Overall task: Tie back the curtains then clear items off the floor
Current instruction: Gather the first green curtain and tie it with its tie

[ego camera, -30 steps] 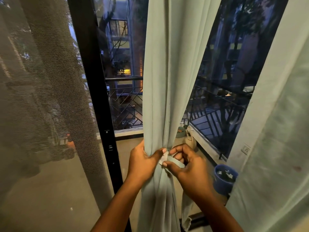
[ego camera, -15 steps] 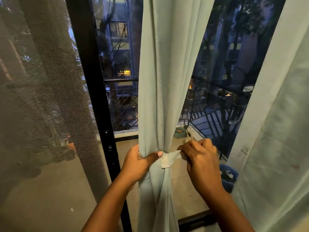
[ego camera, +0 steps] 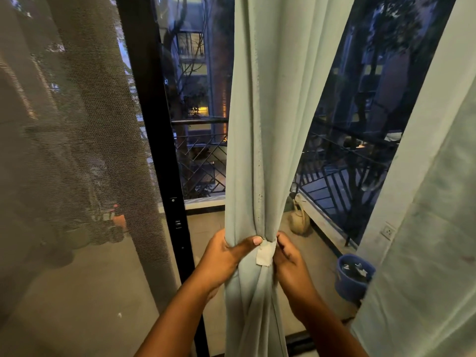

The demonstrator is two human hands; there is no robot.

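Note:
A pale green curtain (ego camera: 265,124) hangs gathered into a narrow column in the middle of the view. A whitish tie-back strap (ego camera: 265,253) wraps around its pinched waist, its loose end lying flat on the front. My left hand (ego camera: 224,256) grips the gathered curtain from the left, thumb pressed beside the strap. My right hand (ego camera: 288,256) holds the strap's right side, fingers curled behind the fabric. A second pale curtain (ego camera: 425,228) hangs loose along the right edge.
A black door frame (ego camera: 154,150) stands left of the curtain, with a mesh screen (ego camera: 72,150) further left. Outside lie a balcony floor, a dark railing (ego camera: 342,161), a tan jug (ego camera: 298,220) and a blue bucket (ego camera: 353,276). A wall socket (ego camera: 388,230) sits at right.
My right hand has pulled the strap's end back in against the curtain, so the strap now lies wrapped flat on the bundle. My left hand keeps its grip.

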